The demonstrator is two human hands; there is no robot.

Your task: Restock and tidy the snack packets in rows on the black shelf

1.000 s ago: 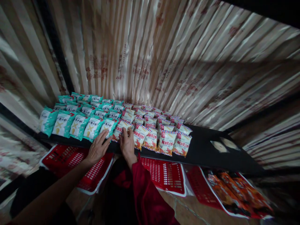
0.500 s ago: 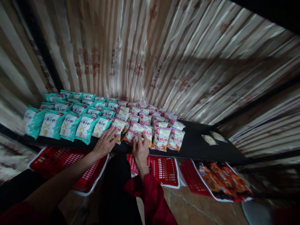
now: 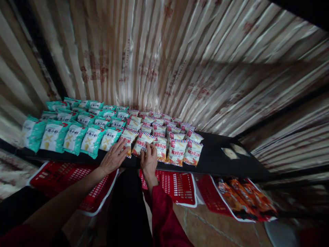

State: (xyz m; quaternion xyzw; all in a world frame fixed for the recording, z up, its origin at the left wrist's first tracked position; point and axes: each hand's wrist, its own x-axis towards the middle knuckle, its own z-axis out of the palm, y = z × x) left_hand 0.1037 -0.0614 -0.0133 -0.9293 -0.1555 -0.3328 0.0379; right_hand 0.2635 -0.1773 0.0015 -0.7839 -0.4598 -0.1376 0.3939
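1. Left hand (image 3: 113, 158), fingers extended and released, lies across the lower part of a cream bag with red lettering (image 3: 128, 135), which stands in the near row on a black shelf (image 3: 218, 161).
2. Right hand (image 3: 149, 159), its forearm in a dark red sleeve (image 3: 164, 214), bends its fingers against the lower right of the neighboring cream bag (image 3: 141, 140); from where I stand, I cannot tell whether it grips or merely touches.
3. Three more cream bags (image 3: 177, 151) continue the near row to the right, with others of the kind ranked on the far side.
4. Teal-and-white bags (image 3: 92, 140) occupy the shelf's left, also in rows, the nearest one just beside the left hand.
5. Two flat, pale packets (image 3: 229, 153) lie farther right on the shelf, well apart from the bags.
6. Red baskets (image 3: 177, 187) with white rims sit below the shelf; the rightmost holds orange packets (image 3: 244, 195).
7. Striped curtain (image 3: 154, 51) with reddish print hangs in folds at the far side.
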